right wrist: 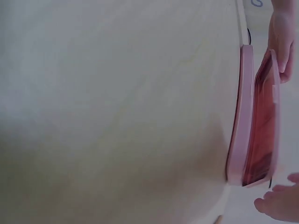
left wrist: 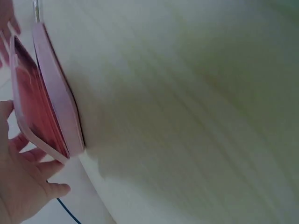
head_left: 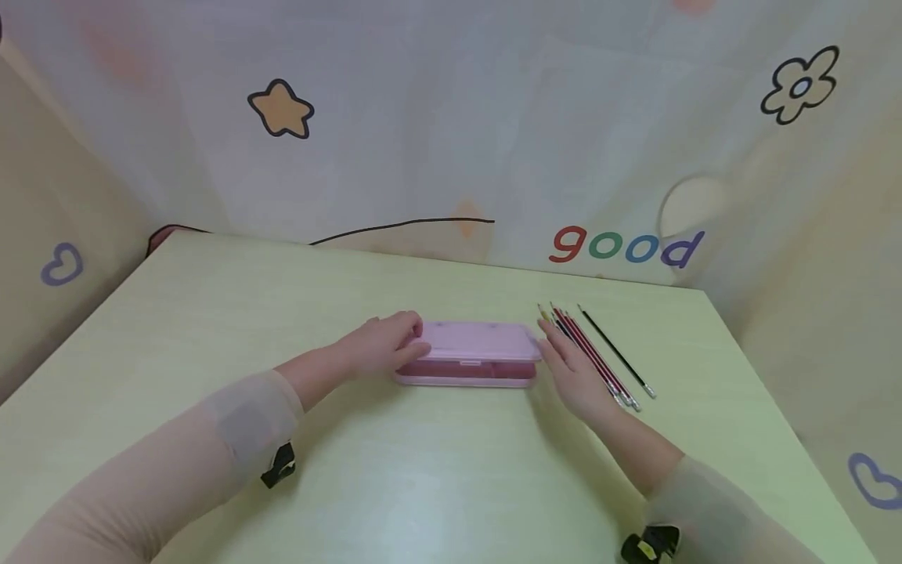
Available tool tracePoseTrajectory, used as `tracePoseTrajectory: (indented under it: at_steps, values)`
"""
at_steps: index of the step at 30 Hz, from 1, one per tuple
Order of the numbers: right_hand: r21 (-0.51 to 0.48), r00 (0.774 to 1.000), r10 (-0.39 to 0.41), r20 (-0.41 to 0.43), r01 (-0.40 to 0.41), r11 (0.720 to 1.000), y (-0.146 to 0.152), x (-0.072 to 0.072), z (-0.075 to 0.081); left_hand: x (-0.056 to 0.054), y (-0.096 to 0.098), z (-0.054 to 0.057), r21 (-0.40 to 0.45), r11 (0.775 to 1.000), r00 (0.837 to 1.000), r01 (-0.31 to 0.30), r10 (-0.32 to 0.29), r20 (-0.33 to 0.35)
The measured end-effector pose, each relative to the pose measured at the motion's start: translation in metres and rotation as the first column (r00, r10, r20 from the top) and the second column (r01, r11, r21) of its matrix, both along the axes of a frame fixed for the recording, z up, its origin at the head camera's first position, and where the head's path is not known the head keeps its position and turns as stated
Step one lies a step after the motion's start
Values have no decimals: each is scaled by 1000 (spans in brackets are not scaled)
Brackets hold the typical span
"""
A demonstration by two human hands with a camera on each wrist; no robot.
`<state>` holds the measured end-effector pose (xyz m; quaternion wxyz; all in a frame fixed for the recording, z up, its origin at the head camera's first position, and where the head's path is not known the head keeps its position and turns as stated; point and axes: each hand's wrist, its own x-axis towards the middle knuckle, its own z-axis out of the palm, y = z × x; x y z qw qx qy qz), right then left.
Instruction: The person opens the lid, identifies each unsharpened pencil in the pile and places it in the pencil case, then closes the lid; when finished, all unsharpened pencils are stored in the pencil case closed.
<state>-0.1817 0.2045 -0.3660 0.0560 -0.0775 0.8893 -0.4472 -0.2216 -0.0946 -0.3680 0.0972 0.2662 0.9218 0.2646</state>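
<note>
A pink pencil case (head_left: 482, 343) lies on the table with its lid partly raised along the front; the reddish inside shows through the gap. At its left end my left hand (head_left: 377, 345) holds the lid, thumb at the edge and fingers bent. In the left wrist view, fingers of this hand (left wrist: 25, 179) touch the lid's rim. My right hand (head_left: 581, 384) is beside the lid's right end, fingers extended. The right wrist view has this hand (right wrist: 282, 203) a little apart from the case (right wrist: 243, 112). What the case contains is not clear.
Several dark red and dark pencils (head_left: 599, 360) lie in a bunch right of the case, partly behind the right hand. One black pencil (head_left: 616, 350) lies separately to their right. A printed cloth (head_left: 423, 117) hangs behind the pale table (head_left: 395, 478).
</note>
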Motion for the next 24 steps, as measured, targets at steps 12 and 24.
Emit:
tracePoseTrajectory:
  at_steps: [12,24]
  values:
    - [587,933,360,17,-300,752,-24,13,-9,18,17,-14,-383,922,996,47,-72,-51]
    - [719,928,371,35,-281,636,-33,18,-10,0,15,-10,-487,871,983,70,-143,-115]
